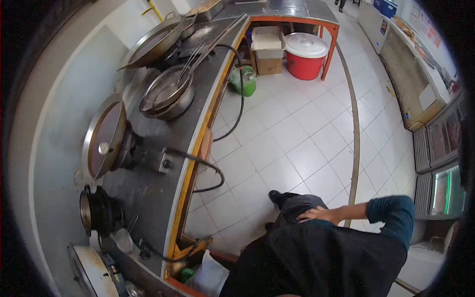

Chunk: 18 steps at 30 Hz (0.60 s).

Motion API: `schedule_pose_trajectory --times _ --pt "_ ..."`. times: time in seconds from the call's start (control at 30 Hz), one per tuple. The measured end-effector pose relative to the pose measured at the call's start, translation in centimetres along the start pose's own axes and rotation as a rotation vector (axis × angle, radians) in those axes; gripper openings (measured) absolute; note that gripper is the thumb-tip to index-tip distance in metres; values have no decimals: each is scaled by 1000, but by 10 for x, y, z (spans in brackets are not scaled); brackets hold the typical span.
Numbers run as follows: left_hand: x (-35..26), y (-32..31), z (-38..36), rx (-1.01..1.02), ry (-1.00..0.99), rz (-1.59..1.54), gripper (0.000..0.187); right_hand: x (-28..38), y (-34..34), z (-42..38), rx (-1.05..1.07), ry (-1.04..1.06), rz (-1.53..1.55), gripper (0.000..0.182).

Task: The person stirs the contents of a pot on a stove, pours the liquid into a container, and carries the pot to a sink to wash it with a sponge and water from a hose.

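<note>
My right hand (pixel 319 215) rests on the front of my dark clothing, near the top of my thigh, its fingers lying fairly flat and holding nothing that I can see. The sleeve on that arm is dark teal and pushed up to the elbow. My left hand is out of the frame. To the left runs a long dark counter (pixel 148 190) with an orange and yellow edge. On it are a large lidded wok (pixel 106 136), a metal bowl with strainers (pixel 170 94), another wok (pixel 153 44) and a black pot (pixel 96 210).
A red tub with a white lid (pixel 307 54), a cardboard box (pixel 268 64) and a green bin (pixel 243 81) stand under the far table. Black hoses (pixel 241 99) loop off the counter edge. Freezers (pixel 413 74) line the right side; a person's feet show far back.
</note>
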<state>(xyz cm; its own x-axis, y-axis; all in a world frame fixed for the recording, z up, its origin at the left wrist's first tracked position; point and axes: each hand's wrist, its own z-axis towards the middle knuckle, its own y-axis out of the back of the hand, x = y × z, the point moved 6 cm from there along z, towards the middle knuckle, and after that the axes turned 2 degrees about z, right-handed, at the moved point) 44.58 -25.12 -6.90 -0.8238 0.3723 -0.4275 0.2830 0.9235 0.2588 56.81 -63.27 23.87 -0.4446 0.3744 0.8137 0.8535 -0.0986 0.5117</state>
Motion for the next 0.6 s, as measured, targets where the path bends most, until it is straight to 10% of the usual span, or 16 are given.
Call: schedule_pose_trajectory --times 0.3,0.5,0.6 --pt "-204 -43 102 69 -126 327 23 -111 87 -59 -76 -111 322 93" --pt "-402 -105 155 -39 -806 1374 21 -221 219 -58 -118 -43 795 63" --pt "-476 -113 184 129 -258 -138 21 -276 289 -19 -334 60 1094 55"
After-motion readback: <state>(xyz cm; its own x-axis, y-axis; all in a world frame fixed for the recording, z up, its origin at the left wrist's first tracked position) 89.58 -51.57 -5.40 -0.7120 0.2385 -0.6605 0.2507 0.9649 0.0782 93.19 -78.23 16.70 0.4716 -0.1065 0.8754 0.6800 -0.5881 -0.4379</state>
